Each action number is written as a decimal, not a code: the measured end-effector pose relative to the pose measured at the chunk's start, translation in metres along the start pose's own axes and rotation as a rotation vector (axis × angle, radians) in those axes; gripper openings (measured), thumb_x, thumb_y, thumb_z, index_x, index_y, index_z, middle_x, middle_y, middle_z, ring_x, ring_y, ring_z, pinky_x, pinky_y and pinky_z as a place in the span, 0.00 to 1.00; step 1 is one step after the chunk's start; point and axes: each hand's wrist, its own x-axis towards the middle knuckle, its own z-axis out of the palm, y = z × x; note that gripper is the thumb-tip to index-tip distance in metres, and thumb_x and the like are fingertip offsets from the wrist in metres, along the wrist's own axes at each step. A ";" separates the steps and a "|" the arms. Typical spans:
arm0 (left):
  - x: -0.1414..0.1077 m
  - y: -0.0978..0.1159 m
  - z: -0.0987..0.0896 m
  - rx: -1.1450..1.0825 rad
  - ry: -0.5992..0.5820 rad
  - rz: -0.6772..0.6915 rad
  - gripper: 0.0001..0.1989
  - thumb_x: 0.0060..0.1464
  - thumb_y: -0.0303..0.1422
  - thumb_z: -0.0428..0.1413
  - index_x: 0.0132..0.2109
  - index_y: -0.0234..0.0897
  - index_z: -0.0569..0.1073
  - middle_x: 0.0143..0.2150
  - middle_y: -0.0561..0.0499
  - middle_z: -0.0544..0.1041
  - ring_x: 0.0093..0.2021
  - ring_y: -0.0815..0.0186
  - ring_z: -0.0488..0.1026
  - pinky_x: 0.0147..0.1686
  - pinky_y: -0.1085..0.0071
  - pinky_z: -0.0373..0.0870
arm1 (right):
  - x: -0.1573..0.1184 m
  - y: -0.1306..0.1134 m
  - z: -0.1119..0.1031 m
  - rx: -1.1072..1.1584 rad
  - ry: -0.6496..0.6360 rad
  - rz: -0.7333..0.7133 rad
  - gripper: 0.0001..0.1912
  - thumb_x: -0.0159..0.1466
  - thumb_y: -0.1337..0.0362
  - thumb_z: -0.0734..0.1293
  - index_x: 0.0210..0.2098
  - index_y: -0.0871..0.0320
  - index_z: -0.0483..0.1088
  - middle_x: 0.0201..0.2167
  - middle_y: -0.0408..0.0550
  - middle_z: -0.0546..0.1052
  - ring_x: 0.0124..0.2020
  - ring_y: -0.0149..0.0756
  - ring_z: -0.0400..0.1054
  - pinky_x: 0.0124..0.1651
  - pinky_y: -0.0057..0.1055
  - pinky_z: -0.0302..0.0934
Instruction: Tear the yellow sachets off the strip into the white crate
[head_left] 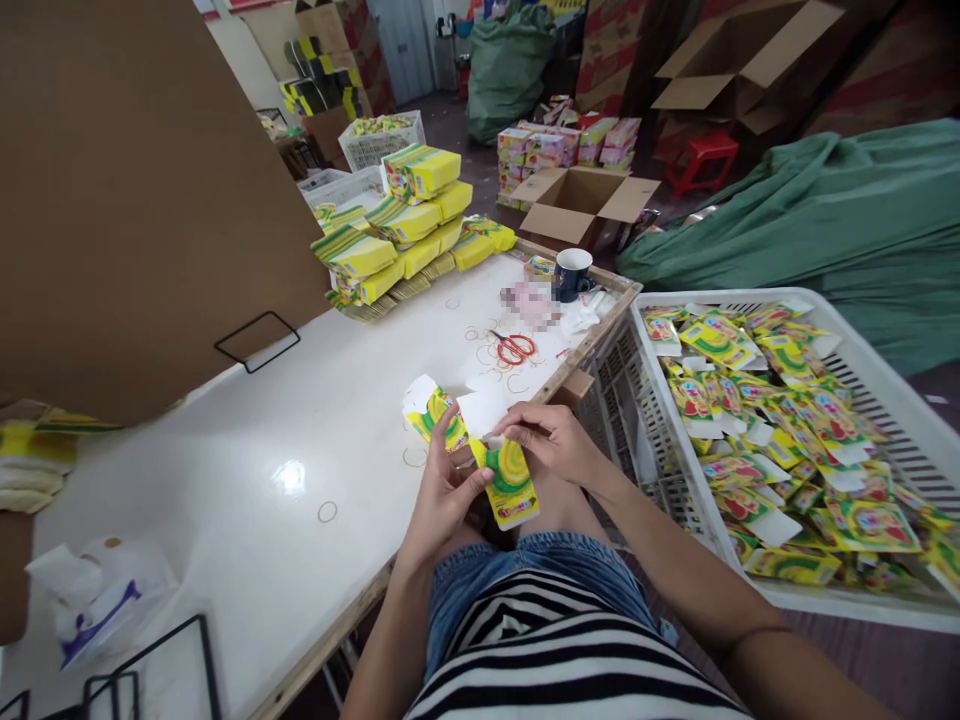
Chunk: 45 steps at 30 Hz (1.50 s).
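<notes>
Head view: small yellow box (516,488) over the lap, just off the table's near long edge, tilted, broad face up. Left hand (439,500) closed on it, thumb laid across the face near the upper end; a second yellow box (436,412) sits under the raised forefinger of that hand. Right hand (556,440) half curled, thumb and forefinger brought almost together at the upper end; whether a flap is between them, cannot tell.

Handling, my judgement: thin card, so a light, flat thumb; hard squeezing would bow the face and pull the mouth out of square. Fingertips best worked at the fold line, not the flap's free edge, to avoid a crease. Worth keeping the second box's white end out of the right hand's way.

Just right of the table: white basket (825,598), many similar boxes lying loose and overlapping, white flaps sticking out of several. A box laid down gently there should bend less.

Farther up the table, toward its right edge: red-handled scissors (511,346) among thin rings, apart from both hands. Mug (571,278) near the far right corner. Stacked yellow bundles (401,235) along the far edge.
</notes>
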 end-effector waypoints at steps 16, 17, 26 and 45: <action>0.003 -0.007 0.002 0.133 0.176 0.044 0.19 0.50 0.34 0.63 0.49 0.39 0.69 0.47 0.46 0.79 0.38 0.63 0.79 0.37 0.70 0.77 | -0.004 -0.001 -0.007 -0.092 -0.049 -0.017 0.20 0.63 0.48 0.64 0.42 0.56 0.78 0.33 0.49 0.75 0.35 0.38 0.68 0.39 0.34 0.64; 0.003 -0.007 0.003 0.152 0.186 0.053 0.19 0.51 0.33 0.62 0.50 0.40 0.70 0.49 0.46 0.79 0.39 0.63 0.79 0.37 0.70 0.77 | -0.005 -0.003 -0.006 -0.080 -0.073 0.050 0.19 0.63 0.50 0.66 0.46 0.55 0.76 0.30 0.46 0.75 0.32 0.36 0.68 0.35 0.31 0.64; 0.002 -0.017 -0.001 0.317 0.225 0.088 0.16 0.53 0.32 0.59 0.50 0.40 0.73 0.52 0.47 0.77 0.42 0.61 0.79 0.42 0.68 0.76 | -0.004 -0.007 -0.010 0.185 -0.202 0.206 0.18 0.61 0.52 0.65 0.42 0.60 0.75 0.29 0.46 0.76 0.30 0.34 0.68 0.35 0.30 0.63; 0.026 -0.003 0.013 0.317 0.224 -0.013 0.30 0.46 0.39 0.65 0.55 0.36 0.68 0.49 0.42 0.79 0.43 0.57 0.80 0.38 0.69 0.79 | 0.002 0.021 0.000 -0.718 0.060 0.197 0.24 0.59 0.58 0.70 0.53 0.53 0.63 0.26 0.41 0.75 0.30 0.37 0.71 0.36 0.30 0.59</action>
